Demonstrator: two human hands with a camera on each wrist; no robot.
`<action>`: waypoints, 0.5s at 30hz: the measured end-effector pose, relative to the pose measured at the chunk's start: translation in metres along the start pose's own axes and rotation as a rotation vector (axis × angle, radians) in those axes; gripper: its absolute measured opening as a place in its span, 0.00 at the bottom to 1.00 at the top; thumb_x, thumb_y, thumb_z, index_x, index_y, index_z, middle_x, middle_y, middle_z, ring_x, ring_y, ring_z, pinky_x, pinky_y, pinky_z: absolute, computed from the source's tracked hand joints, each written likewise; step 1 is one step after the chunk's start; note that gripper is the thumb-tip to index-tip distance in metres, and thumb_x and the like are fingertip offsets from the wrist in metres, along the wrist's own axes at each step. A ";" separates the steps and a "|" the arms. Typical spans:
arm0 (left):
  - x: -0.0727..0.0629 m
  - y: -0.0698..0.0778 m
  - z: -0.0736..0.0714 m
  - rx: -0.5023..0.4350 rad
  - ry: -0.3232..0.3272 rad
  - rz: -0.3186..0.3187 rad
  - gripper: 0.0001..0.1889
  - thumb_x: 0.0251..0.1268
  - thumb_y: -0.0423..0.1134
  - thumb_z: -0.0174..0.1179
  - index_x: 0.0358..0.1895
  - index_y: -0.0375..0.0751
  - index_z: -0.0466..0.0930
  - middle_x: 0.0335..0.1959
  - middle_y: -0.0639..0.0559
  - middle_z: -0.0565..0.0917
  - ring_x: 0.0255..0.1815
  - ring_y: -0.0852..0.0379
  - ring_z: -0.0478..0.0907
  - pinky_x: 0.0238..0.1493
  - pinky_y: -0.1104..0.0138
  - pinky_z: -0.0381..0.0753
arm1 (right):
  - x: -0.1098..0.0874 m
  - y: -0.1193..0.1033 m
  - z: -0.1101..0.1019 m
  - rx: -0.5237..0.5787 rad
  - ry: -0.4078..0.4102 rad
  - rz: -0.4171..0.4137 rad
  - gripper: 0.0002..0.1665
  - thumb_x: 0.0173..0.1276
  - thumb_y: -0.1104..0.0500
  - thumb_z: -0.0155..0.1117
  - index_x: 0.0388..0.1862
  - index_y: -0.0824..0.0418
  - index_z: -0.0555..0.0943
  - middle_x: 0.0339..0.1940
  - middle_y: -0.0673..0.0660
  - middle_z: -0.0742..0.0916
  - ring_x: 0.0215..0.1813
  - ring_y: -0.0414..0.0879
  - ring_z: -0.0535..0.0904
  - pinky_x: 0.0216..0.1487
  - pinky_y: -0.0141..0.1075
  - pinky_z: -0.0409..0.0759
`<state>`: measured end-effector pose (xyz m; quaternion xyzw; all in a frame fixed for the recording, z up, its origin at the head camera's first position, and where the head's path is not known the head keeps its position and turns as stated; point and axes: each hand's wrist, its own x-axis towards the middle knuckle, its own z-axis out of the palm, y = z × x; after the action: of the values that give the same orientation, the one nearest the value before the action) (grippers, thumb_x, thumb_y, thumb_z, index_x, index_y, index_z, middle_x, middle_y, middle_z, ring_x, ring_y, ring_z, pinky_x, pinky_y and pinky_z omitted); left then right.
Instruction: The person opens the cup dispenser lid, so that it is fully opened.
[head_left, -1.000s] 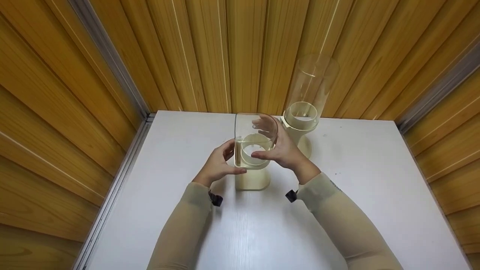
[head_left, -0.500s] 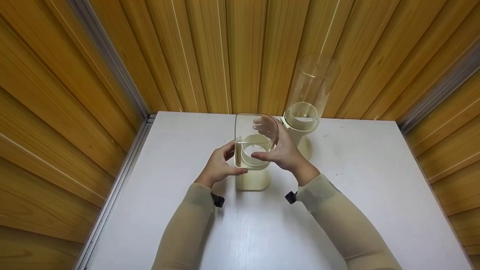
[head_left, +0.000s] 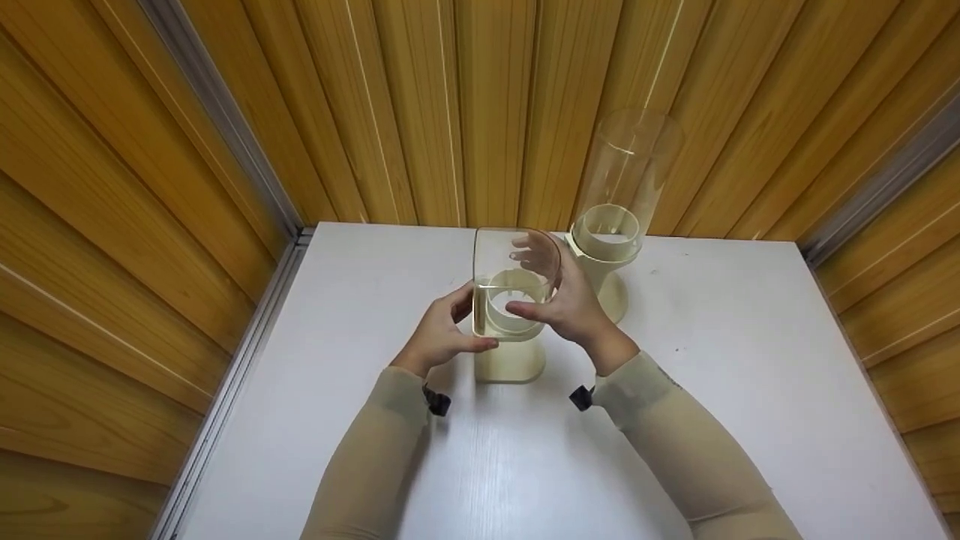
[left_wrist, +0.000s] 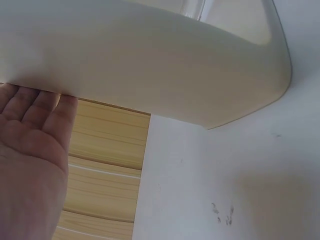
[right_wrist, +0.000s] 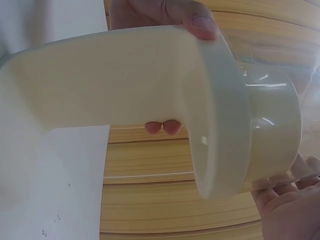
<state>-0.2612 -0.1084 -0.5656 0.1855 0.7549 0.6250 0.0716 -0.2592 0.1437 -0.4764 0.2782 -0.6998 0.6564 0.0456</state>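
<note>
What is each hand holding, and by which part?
The left hand holds the nearer cream stand by its upper part, under the clear container; the right hand holds that container by its right side.

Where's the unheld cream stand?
In the head view, the unheld stand is near the far edge of the table, right of the held one, beyond the right hand.

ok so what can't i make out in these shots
Left wrist view: fingertips of the left hand, hidden behind the cream stand.
Right wrist view: rim of the clear tube, cut off by the right edge.
Left wrist view: what the dark marks are; too small.
</note>
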 end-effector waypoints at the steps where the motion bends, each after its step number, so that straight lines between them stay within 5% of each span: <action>1: 0.000 0.000 0.000 0.002 -0.001 -0.002 0.58 0.52 0.44 0.92 0.88 0.52 0.69 0.87 0.52 0.76 0.91 0.46 0.69 0.95 0.47 0.64 | 0.000 0.000 0.000 -0.007 0.007 -0.004 0.67 0.54 0.60 0.94 0.87 0.67 0.64 0.79 0.69 0.81 0.80 0.77 0.77 0.87 0.48 0.78; 15: -0.001 -0.003 0.002 -0.011 0.000 0.011 0.65 0.51 0.35 0.90 0.92 0.44 0.59 0.90 0.47 0.70 0.93 0.42 0.65 0.95 0.44 0.63 | 0.002 0.006 0.007 -0.012 0.092 -0.043 0.60 0.56 0.57 0.90 0.82 0.73 0.68 0.73 0.74 0.84 0.72 0.61 0.86 0.79 0.39 0.85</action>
<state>-0.2597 -0.1070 -0.5689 0.1893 0.7503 0.6296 0.0691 -0.2614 0.1366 -0.4813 0.2625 -0.6948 0.6630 0.0936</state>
